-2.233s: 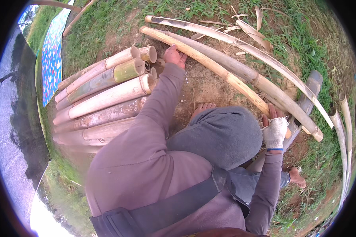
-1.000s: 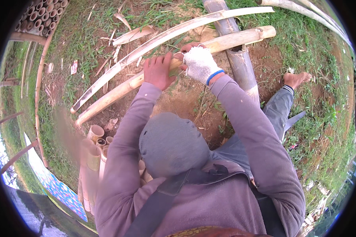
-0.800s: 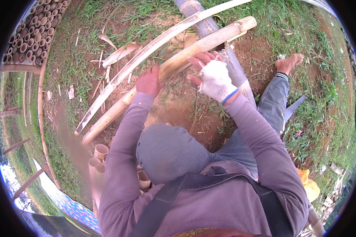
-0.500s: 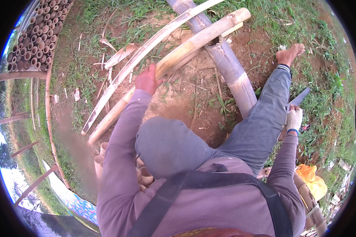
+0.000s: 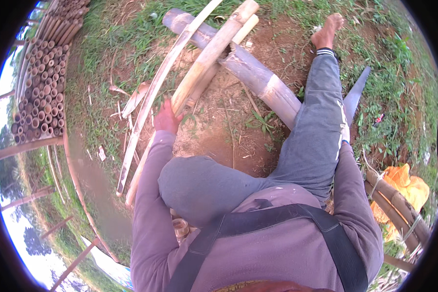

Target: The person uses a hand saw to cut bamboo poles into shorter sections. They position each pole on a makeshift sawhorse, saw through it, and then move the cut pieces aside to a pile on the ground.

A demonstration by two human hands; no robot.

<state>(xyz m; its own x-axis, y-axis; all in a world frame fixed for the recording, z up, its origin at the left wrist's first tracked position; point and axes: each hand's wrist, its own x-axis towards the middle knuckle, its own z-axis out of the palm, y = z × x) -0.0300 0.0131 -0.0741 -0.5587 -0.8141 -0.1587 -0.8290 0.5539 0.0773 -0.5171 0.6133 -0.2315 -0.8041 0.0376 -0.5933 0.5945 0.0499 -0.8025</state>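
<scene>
My bare left hand (image 5: 167,118) is closed round a pale bamboo pole (image 5: 199,73), its thumb on the pole's right side. The pole slants up to the right and rests across a thick grey bamboo log (image 5: 263,75) that has a notch cut in it. A split bamboo strip (image 5: 153,92) lies just left of the pole. My right hand (image 5: 346,135), in a pale glove, is beside my outstretched leg and partly hidden by it. From that hand a handsaw (image 5: 357,90) points up and away; its handle is hidden behind the leg.
Cut bamboo tubes (image 5: 41,97) are stacked on a rack at the far left. A short cut tube (image 5: 180,227) stands by my bent knee. At the right, an orange sack (image 5: 404,182) lies by tied bamboo poles (image 5: 394,204). Wood chips are scattered over grass and soil.
The head view has shifted. My right hand with the saw has drawn in behind my leg, and more of the blade shows, pointing farther upward. My left hand remains on the pole.
</scene>
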